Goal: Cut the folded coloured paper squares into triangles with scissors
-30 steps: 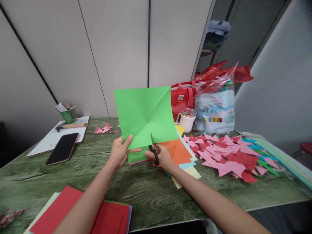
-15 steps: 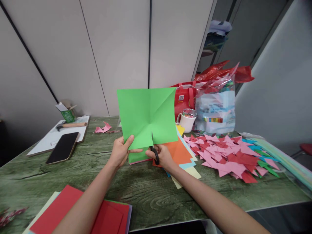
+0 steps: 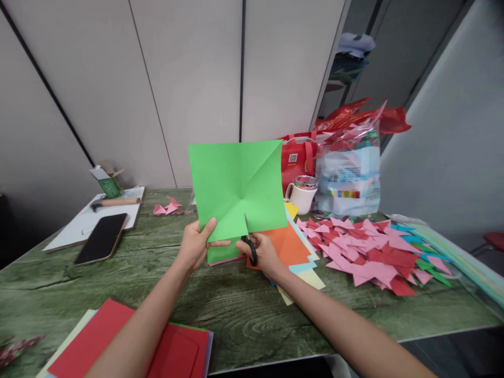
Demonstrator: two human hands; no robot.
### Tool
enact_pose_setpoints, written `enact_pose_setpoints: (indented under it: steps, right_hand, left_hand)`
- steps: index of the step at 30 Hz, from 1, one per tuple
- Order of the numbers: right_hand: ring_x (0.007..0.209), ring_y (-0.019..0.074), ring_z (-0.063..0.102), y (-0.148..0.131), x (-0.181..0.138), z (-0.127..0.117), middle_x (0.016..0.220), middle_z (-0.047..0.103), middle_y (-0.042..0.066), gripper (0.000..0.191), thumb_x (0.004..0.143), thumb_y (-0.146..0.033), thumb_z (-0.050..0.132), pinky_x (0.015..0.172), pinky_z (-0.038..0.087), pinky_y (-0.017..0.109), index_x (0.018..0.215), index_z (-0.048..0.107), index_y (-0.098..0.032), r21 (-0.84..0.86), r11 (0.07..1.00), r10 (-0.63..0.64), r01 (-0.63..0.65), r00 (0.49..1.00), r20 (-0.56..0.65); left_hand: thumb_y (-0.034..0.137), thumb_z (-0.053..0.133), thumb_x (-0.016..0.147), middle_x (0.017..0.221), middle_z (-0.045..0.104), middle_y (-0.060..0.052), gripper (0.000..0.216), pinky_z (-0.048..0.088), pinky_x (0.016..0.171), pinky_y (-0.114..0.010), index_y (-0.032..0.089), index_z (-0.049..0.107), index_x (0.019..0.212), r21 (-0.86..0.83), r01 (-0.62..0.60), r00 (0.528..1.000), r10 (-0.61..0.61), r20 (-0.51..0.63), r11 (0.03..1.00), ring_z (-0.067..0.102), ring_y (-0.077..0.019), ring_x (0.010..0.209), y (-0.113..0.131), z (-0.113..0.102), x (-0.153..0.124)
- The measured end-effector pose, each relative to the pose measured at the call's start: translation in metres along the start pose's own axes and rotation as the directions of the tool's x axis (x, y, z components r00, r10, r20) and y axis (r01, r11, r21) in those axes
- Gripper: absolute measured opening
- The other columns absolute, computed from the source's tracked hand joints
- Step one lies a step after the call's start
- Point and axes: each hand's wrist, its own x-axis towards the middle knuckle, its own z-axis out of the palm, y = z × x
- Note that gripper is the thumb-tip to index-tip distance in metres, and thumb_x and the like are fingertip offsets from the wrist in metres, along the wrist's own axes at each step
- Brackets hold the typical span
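While the left hand [image 3: 195, 244] is pinching one green sheet [image 3: 236, 184] upright by its seven-o'clock corner, the right hand [image 3: 264, 255] is clenching one pair of black scissors [image 3: 248, 240], blades biting the sheet's six-o'clock edge, one mug [image 3: 301, 198] sitting at two o'clock, one phone [image 3: 101, 239] at nine.

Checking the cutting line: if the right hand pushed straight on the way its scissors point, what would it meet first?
The green sheet: the scissors in the right hand point up into its lower edge, toward where the creases cross. What lies behind is hidden.
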Motion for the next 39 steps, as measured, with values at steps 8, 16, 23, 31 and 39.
enact_pose_setpoints:
  steps: [8, 16, 23, 31, 39]
  right_hand:
    - [0.048, 0.0115, 0.047, -0.0012, -0.001, 0.0007, 0.052, 0.05, -0.003, 0.041, 0.054, -0.05, 0.067, 0.046, 0.04, 0.024, 0.068, 0.049, -0.017, 0.006, 1.0, 0.025, -0.025, 1.0, -0.011]
    - [0.044, 0.0102, 0.048, -0.0049, -0.0024, 0.0016, 0.048, 0.048, -0.005, 0.039, 0.054, -0.047, 0.068, 0.042, 0.04, 0.023, 0.067, 0.047, -0.016, 0.014, 0.998, 0.064, -0.064, 0.998, -0.026]
    - [0.04, 0.0093, 0.047, -0.0021, -0.0019, 0.0009, 0.045, 0.049, -0.005, 0.038, 0.056, -0.047, 0.066, 0.039, 0.038, 0.021, 0.067, 0.049, -0.015, 0.004, 0.997, 0.072, -0.072, 0.997, -0.026]
    - [0.037, 0.0092, 0.047, -0.0004, -0.0016, 0.0007, 0.045, 0.05, -0.005, 0.041, 0.056, -0.05, 0.065, 0.037, 0.036, 0.021, 0.071, 0.05, -0.014, -0.011, 0.997, 0.076, -0.076, 0.996, -0.036]
    - [0.037, 0.0093, 0.045, 0.0001, -0.001, -0.0002, 0.044, 0.05, -0.006, 0.042, 0.052, -0.045, 0.069, 0.037, 0.035, 0.021, 0.073, 0.05, -0.014, 0.012, 0.995, 0.102, -0.101, 0.993, -0.064]
  left_hand:
    - [0.029, 0.069, 0.06, 0.085, 0.068, -0.006, 0.031, 0.058, 0.051, -0.033, 0.012, 0.063, 0.085, 0.002, -0.003, 1.0, 0.003, -0.009, 1.0, 0.063, -0.02, 0.07, -0.0005, -0.0006, -0.0004]
    - [0.029, 0.07, 0.059, 0.085, 0.068, -0.006, 0.032, 0.058, 0.05, -0.032, 0.011, 0.063, 0.085, 0.005, 0.004, 1.0, -0.004, -0.019, 1.0, 0.063, -0.0196, 0.069, 0.0001, 0.0001, -0.0009]
    - [0.028, 0.07, 0.06, 0.086, 0.068, -0.007, 0.032, 0.057, 0.048, -0.029, 0.011, 0.063, 0.085, -0.005, -0.002, 1.0, 0.002, -0.012, 1.0, 0.063, -0.0195, 0.069, 0.0003, 0.0005, -0.0007]
    - [0.028, 0.07, 0.059, 0.088, 0.068, -0.008, 0.033, 0.056, 0.047, -0.028, 0.01, 0.063, 0.086, -0.01, 0.0, 1.0, 0.0, -0.012, 1.0, 0.063, -0.0203, 0.071, 0.0006, 0.0011, -0.0006]
    - [0.029, 0.071, 0.058, 0.086, 0.068, -0.007, 0.034, 0.056, 0.046, -0.027, 0.011, 0.063, 0.086, -0.008, 0.003, 1.0, -0.003, -0.014, 1.0, 0.063, -0.0197, 0.069, 0.0011, 0.0002, -0.0008]
